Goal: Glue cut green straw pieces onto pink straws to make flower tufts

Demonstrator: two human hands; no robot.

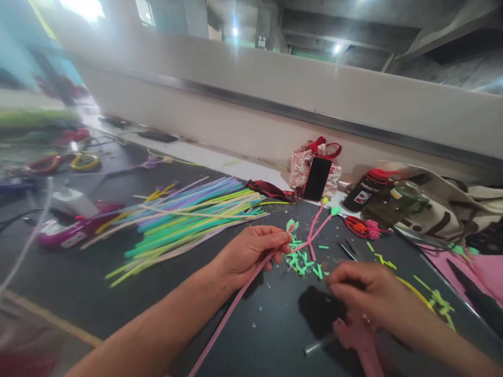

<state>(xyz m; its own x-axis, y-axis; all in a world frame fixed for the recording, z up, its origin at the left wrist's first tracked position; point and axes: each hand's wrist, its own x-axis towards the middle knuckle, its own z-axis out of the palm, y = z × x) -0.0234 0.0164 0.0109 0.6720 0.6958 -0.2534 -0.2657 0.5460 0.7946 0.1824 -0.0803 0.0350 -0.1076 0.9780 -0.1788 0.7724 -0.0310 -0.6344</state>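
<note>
My left hand (pixel 251 251) is closed in a pinch on a long pink stick (pixel 231 309) that runs down toward me, its far end near a small green bud (pixel 290 225). My right hand (pixel 363 293) is curled shut over something dark that I cannot make out, with a pink handle-like piece (pixel 361 340) and a grey metal tip (pixel 318 344) showing below it. Between the hands lie green cut scraps (pixel 304 260) on the black table (pixel 118 293). A forked pink stem with green tips (pixel 318 222) lies just beyond.
A heap of coloured sticks (pixel 184 217) lies left of centre. A pink glue gun (pixel 70 230) sits far left. A phone (pixel 316 178) leans on a floral pouch (pixel 302 165). Red scissors (pixel 357 226), a dark bottle (pixel 365 191) and a canvas bag (pixel 444 204) stand at right.
</note>
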